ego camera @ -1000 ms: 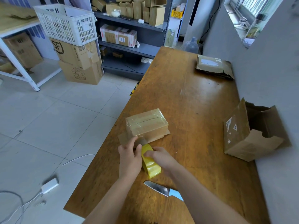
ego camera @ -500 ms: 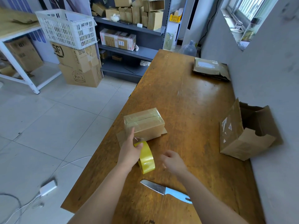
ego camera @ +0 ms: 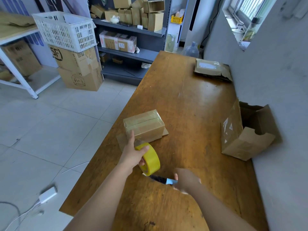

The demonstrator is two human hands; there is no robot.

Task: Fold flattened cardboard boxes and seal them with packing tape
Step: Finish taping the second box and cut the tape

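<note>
A small taped cardboard box (ego camera: 144,126) stands on the wooden table (ego camera: 191,100) near its left edge, on a flat piece of cardboard. My left hand (ego camera: 133,155) grips a yellow roll of packing tape (ego camera: 150,158) just in front of the box, with a clear strip of tape running from the roll to the box's near side. My right hand (ego camera: 185,180) is blurred and closes round the blue handle of a knife (ego camera: 160,179) lying on the table below the roll.
An open, torn cardboard box (ego camera: 246,132) lies on its side by the wall at right. A flattened box (ego camera: 211,70) lies at the far right of the table. Shelves of boxes (ego camera: 133,19), a white crate (ego camera: 66,30) on stacked cartons and a power adapter (ego camera: 47,195) are on the left.
My right hand let go of the tape roll, dropped down to the knife and took its handle. My left hand kept the roll and drew it slightly back from the box.
</note>
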